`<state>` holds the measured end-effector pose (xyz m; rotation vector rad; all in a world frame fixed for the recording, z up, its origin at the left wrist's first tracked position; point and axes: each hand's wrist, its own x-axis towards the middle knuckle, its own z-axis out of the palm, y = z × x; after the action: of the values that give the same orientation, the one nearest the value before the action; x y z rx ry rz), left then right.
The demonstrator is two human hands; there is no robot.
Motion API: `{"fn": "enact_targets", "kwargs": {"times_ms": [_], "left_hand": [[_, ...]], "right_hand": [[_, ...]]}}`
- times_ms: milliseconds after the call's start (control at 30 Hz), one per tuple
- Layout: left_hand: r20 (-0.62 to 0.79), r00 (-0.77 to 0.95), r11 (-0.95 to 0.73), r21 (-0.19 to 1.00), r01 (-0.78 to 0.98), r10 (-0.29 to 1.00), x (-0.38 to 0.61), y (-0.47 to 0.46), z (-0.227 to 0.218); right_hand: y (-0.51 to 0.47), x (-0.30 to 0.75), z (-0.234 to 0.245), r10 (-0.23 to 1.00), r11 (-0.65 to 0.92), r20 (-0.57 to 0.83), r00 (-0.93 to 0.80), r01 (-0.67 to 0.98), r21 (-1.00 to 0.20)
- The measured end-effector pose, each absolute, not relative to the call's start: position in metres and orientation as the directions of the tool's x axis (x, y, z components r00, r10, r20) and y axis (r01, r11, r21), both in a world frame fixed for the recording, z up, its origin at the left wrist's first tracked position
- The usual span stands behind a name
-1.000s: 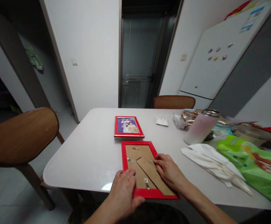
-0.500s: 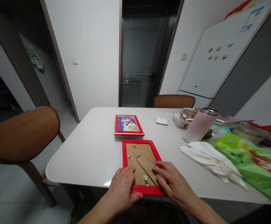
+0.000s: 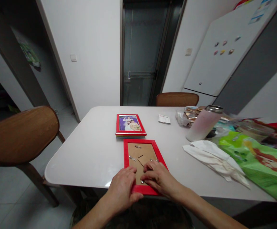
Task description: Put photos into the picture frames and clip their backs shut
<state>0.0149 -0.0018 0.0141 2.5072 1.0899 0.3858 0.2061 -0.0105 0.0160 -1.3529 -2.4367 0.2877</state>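
A red picture frame point(image 3: 127, 148) lies face down at the table's near edge, its brown backing board point(image 3: 135, 165) showing. Metal clips are fixed around the board. My left hand point(image 3: 121, 184) grips the frame's lower left corner, with the thumb along the bottom rail. My right hand point(image 3: 158, 178) reaches over the board, fingers bent together at the bottom metal clip point(image 3: 142, 181); part of the clip is hidden under the fingertips. Just beyond lies another red frame point(image 3: 140, 124) face up, holding a photo point(image 3: 128, 123), with something yellow-green beneath it.
On the white table point(image 3: 81, 159) are a small white card point(image 3: 164, 119), a pink-and-white bottle point(image 3: 204, 124), a crumpled white cloth point(image 3: 214, 159) and a green bag point(image 3: 264, 162). Plastic packages crowd the right side. Wooden chairs stand at the left point(image 3: 24, 136) and far side point(image 3: 177, 99).
My right hand has moved left from the frame's right rail onto the bottom clip, which now points differently. My left hand keeps its place on the frame. The view has tilted slightly down.
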Motion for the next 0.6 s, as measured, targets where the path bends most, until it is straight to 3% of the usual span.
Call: {"fn": "enact_targets", "kwargs": {"times_ms": [333,600], "left_hand": [[0.09,0.658,-0.613,0.474,0.632,0.748,0.009,0.0,0.018],[0.086,0.655,-0.604,0.489,0.629,0.751,0.008,-0.003,0.018]], "right_hand": [[-0.019,0.21,0.028,0.755,0.646,0.157,-0.637,0.679,-0.349],[-0.029,0.206,0.041,0.728,0.679,0.143,-0.67,0.676,-0.286]]}}
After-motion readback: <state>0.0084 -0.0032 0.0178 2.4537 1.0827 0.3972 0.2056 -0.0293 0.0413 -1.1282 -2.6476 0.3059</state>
